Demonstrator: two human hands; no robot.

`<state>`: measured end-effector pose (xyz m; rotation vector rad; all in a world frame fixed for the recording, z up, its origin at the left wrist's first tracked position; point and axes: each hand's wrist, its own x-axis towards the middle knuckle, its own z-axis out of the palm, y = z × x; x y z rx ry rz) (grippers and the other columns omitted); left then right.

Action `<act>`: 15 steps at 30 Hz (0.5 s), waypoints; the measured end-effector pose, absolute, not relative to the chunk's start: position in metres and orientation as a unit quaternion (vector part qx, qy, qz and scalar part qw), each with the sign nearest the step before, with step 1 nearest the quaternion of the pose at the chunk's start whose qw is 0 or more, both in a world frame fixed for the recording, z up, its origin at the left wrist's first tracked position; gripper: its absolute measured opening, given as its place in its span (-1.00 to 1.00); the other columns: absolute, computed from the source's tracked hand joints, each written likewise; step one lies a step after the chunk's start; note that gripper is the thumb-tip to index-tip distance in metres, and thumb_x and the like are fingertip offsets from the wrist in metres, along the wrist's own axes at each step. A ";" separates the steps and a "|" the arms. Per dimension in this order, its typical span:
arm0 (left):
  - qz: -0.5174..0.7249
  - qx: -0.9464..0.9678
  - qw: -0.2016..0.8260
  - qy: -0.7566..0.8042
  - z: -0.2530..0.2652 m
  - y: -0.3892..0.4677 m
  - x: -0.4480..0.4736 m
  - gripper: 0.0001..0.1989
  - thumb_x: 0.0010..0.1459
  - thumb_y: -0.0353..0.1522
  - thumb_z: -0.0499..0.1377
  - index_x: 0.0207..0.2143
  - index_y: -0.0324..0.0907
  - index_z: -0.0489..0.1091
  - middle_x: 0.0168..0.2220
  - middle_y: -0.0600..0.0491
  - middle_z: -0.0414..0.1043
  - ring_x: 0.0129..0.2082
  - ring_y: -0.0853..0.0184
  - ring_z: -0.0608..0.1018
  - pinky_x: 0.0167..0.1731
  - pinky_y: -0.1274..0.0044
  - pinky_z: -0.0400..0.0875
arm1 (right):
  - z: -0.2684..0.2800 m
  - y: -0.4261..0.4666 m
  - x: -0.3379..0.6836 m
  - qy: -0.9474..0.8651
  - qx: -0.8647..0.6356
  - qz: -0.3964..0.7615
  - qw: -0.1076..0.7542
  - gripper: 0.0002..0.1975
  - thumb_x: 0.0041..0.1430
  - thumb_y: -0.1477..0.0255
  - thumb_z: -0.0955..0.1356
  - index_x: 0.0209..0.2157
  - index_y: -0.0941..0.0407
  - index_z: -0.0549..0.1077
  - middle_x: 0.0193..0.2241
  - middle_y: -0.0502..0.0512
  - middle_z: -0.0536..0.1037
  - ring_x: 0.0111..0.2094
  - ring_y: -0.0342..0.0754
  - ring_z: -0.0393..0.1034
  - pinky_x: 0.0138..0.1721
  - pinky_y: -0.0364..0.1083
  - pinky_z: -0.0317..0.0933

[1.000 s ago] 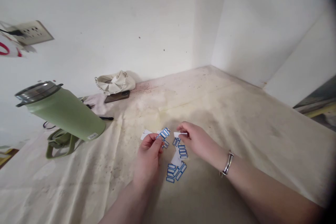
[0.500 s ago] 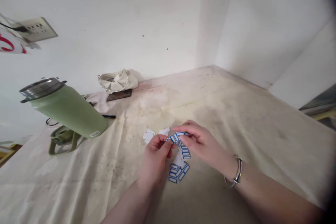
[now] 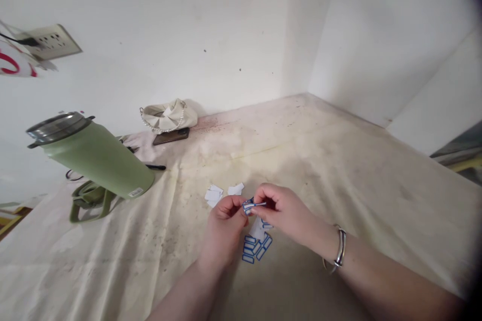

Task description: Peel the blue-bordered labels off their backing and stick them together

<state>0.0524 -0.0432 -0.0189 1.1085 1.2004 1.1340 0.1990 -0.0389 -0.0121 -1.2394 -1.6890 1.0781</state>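
Close together over the cloth, both my hands pinch small white labels with blue borders [image 3: 248, 207]. My left hand [image 3: 224, 225] grips their left side between thumb and fingers. Thumb and fingertips of my right hand [image 3: 285, 212] are closed on the right side, where one piece shows edge-on. Just below lie more blue-bordered labels [image 3: 256, 248] and a plain white slip of paper [image 3: 257, 229], partly covered by my right hand. Beyond my left hand rest several white paper pieces [image 3: 214, 194] and another small white group [image 3: 236, 189].
A green tumbler [image 3: 100, 158] stands at the left, with its green lid [image 3: 92, 203] beside it. Farther back are a black pen [image 3: 155, 167], a phone [image 3: 171, 136] and a cream bag [image 3: 167, 115] against the wall. A socket [image 3: 56, 41] is on the wall. Wrinkled cloth [image 3: 124, 256] covers the table.
My right hand's fingers have closed from a looser hold into a pinch. The labels between my hands no longer fan out, and fewer of them show. My left hand has barely moved.
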 end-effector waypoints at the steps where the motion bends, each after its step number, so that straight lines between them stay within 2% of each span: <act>1: 0.478 0.472 0.545 0.502 -0.019 -0.043 0.052 -0.89 -0.12 -0.36 0.28 -0.52 -0.22 0.43 -0.63 0.15 0.31 -0.61 0.47 0.29 -0.56 0.64 0.16 | -0.014 -0.038 0.199 -0.659 -0.487 0.430 0.378 -0.90 0.01 0.46 0.34 -0.51 0.10 0.31 -0.60 -0.11 0.30 -0.55 -0.19 0.17 -0.54 -0.21 0.06; 3: 0.477 0.477 0.544 0.498 -0.019 -0.044 0.051 -0.88 -0.11 -0.35 0.28 -0.52 -0.22 0.43 -0.63 0.15 0.30 -0.60 0.47 0.29 -0.55 0.63 0.16 | -0.016 -0.037 0.200 -0.657 -0.490 0.433 0.375 -0.92 0.00 0.47 0.34 -0.50 0.11 0.32 -0.57 -0.09 0.32 -0.54 -0.19 0.18 -0.53 -0.21 0.08; 7: 0.469 0.480 0.549 0.498 -0.017 -0.044 0.051 -0.89 -0.09 -0.35 0.27 -0.53 -0.22 0.43 -0.63 0.15 0.30 -0.59 0.47 0.29 -0.55 0.64 0.16 | -0.014 -0.036 0.203 -0.646 -0.479 0.451 0.388 -0.92 -0.02 0.48 0.34 -0.51 0.12 0.31 -0.35 -0.01 0.40 -0.52 -0.22 0.22 -0.52 -0.21 0.13; 11: 0.457 0.491 0.548 0.500 -0.014 -0.046 0.052 -0.89 -0.08 -0.35 0.27 -0.53 -0.22 0.43 -0.63 0.15 0.29 -0.60 0.48 0.27 -0.57 0.64 0.14 | -0.010 -0.035 0.207 -0.645 -0.470 0.487 0.355 -0.91 0.00 0.47 0.33 -0.51 0.11 0.30 -0.57 -0.09 0.33 -0.55 -0.20 0.20 -0.55 -0.22 0.08; 15: 0.442 0.499 0.551 0.502 -0.013 -0.046 0.052 -0.86 -0.09 -0.32 0.28 -0.53 -0.21 0.43 -0.63 0.15 0.30 -0.60 0.47 0.28 -0.58 0.64 0.15 | -0.010 -0.034 0.209 -0.650 -0.477 0.482 0.344 -0.89 -0.01 0.44 0.34 -0.51 0.12 0.30 -0.59 -0.10 0.33 -0.55 -0.20 0.19 -0.55 -0.22 0.08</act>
